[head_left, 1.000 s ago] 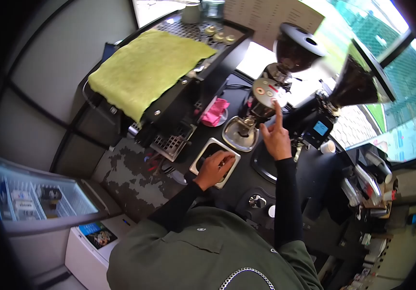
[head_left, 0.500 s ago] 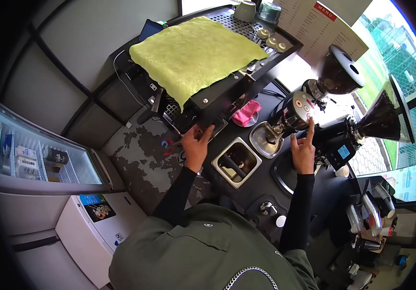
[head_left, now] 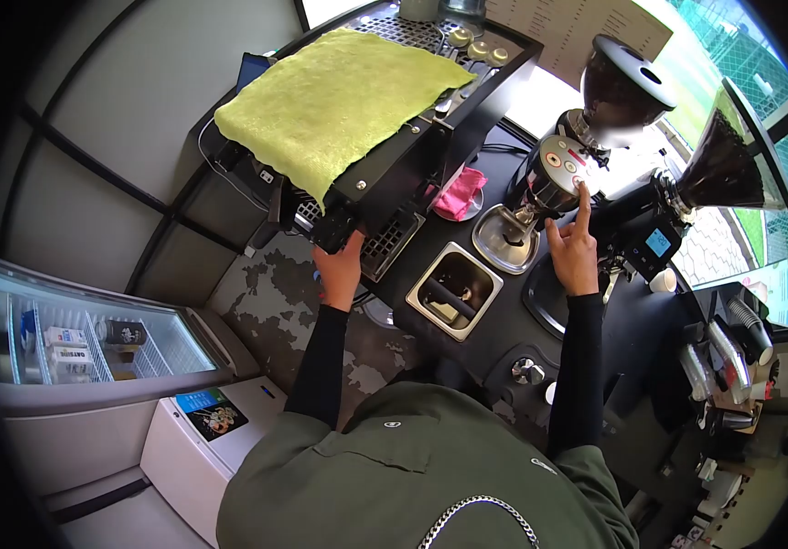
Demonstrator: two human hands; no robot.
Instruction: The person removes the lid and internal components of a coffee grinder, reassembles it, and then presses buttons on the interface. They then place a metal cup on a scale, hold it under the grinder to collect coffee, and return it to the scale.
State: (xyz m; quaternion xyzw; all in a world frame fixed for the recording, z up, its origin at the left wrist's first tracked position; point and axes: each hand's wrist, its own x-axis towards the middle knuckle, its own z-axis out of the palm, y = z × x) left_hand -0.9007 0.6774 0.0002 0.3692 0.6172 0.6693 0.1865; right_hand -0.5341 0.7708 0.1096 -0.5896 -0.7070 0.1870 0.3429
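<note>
My left hand (head_left: 339, 273) is at the front of the espresso machine (head_left: 444, 151), thumb and fingers about a black part (head_left: 334, 231) below the top edge. The dark machine hides what exactly it grips. A yellow-green cloth (head_left: 339, 105) covers most of the machine's top. My right hand (head_left: 575, 256) has its index finger stretched to a button on the round panel of a coffee grinder (head_left: 560, 165); the thumb stands apart and the other fingers are bent. Below the grinder's spout sits a metal tray (head_left: 506, 240).
A steel knock box (head_left: 455, 291) is set in the black counter. A pink cloth (head_left: 461, 194) lies on a saucer. A second grinder (head_left: 654, 242) stands at right, near a paper cup (head_left: 664, 280). A tamper (head_left: 528, 371) is close to my body. A glass-front fridge (head_left: 110, 339) stands left.
My left hand has moved left along the machine's front to the black part. My right index finger stays on the grinder's button. The whole view has shifted slightly.
</note>
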